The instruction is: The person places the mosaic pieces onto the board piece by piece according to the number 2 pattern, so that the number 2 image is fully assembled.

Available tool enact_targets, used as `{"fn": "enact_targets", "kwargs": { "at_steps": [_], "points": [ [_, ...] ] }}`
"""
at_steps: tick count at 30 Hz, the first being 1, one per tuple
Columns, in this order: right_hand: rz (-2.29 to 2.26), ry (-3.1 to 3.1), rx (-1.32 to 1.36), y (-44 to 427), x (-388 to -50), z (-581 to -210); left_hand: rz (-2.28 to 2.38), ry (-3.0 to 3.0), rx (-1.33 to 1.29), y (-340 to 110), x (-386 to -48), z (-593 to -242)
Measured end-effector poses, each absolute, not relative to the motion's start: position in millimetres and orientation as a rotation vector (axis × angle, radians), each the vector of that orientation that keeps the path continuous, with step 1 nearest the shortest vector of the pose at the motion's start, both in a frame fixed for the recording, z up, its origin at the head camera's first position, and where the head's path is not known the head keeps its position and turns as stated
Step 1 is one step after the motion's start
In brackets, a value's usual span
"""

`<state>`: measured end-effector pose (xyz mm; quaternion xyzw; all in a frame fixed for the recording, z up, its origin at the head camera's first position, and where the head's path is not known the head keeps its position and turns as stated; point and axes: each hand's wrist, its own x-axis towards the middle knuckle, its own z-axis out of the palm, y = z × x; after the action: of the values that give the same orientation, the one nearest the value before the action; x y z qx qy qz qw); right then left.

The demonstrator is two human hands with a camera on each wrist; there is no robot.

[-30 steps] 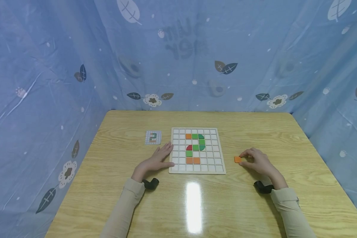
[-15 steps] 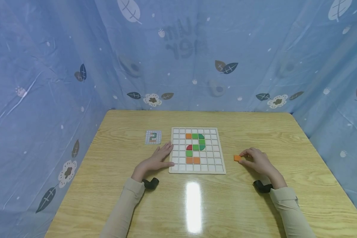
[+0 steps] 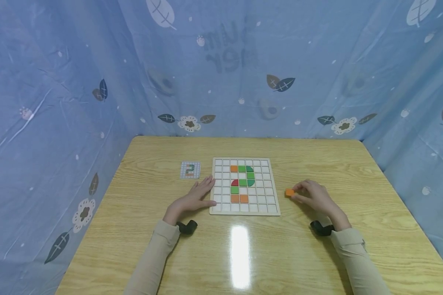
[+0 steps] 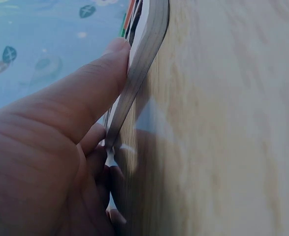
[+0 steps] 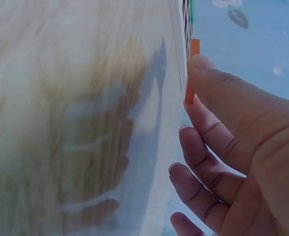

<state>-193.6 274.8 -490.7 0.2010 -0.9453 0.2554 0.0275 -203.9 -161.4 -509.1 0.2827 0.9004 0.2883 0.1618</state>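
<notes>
My right hand [image 3: 315,198] pinches an orange square tile [image 3: 289,192] between thumb and forefinger, just right of the board. In the right wrist view the tile [image 5: 195,46] appears edge-on at the thumb tip, raised off the table, with the other fingers loosely bent below. A white grid board [image 3: 260,207] in a pale wooden frame lies mid-table. Several green, orange and red tiles sit in its cells in a shape like a 2. My left hand [image 3: 192,198] rests at the board's left edge, thumb [image 4: 92,86] and fingertips touching the frame, fingers spread.
A small pattern card [image 3: 190,170] showing a coloured figure 2 on a grid lies left of the board. Black wrist-worn devices [image 3: 187,228] sit under both wrists. A blue patterned curtain [image 3: 221,82] hangs behind the wooden table [image 3: 288,262] and at both sides.
My right hand has lifted the orange tile from the table and carried it a little left and away from me, towards the board. My left hand and the board have stayed still.
</notes>
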Motion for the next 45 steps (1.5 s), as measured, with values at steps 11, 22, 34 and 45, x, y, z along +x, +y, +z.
{"fn": "enact_targets", "kwargs": {
  "at_steps": [11, 22, 34, 45],
  "points": [
    [0.777, -2.887, 0.692, 258, -199, -491, 0.830, 2.567, 0.809, -160, -204, -510],
    [0.796, -2.861, 0.748, 241, -202, -489, 0.836, 2.568, 0.813, -161, -202, -509],
    [0.838, -2.901, 0.772, 224, -203, -488, 0.839, 2.560, 0.804, -161, -203, -509],
    [0.843, -2.919, 0.792, 210, -204, -487, 0.830, 2.555, 0.796, -161, -205, -509]
  ]
}}
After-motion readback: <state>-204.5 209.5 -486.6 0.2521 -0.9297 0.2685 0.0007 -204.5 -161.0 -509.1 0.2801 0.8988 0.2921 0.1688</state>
